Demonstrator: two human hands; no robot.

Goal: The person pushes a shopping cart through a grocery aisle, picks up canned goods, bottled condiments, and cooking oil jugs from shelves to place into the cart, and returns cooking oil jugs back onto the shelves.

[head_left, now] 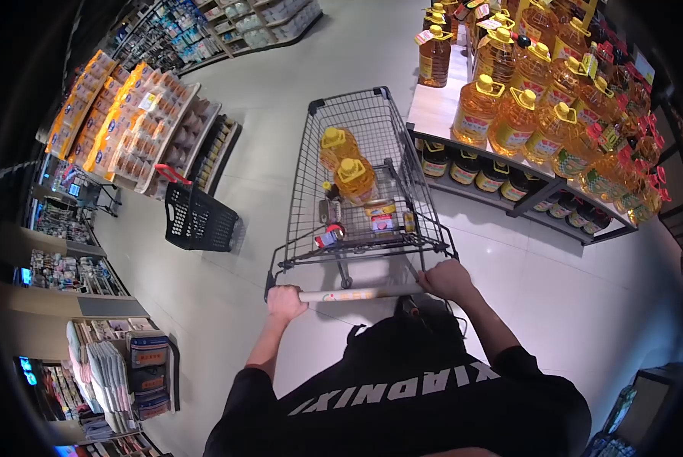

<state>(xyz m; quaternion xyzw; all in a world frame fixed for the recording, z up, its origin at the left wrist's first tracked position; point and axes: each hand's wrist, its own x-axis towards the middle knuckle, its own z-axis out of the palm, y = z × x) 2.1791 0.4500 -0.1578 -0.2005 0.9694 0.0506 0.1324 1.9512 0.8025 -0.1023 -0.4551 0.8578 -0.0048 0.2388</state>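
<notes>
A wire shopping cart (305,164) stands in front of me. My left hand (287,302) is wrapped round the left end of its pale handle (364,293). At the right end, my right hand (448,280) is closed on the same bar, close to the cart's frame. Inside the basket are two large oil bottles (354,181) with yellow caps, one behind the other. Nearer the handle lie a dark bottle (331,209), a small package with a red-and-blue label (329,236) and a pack with yellow and pink print (381,216).
At the right stands a display table (440,107) crowded with oil bottles (478,110), with dark-bodied jars (463,164) on its lower shelf. A black shopping basket (197,217) with a red handle sits on the floor to the left, beside a shelf of orange packages (132,122).
</notes>
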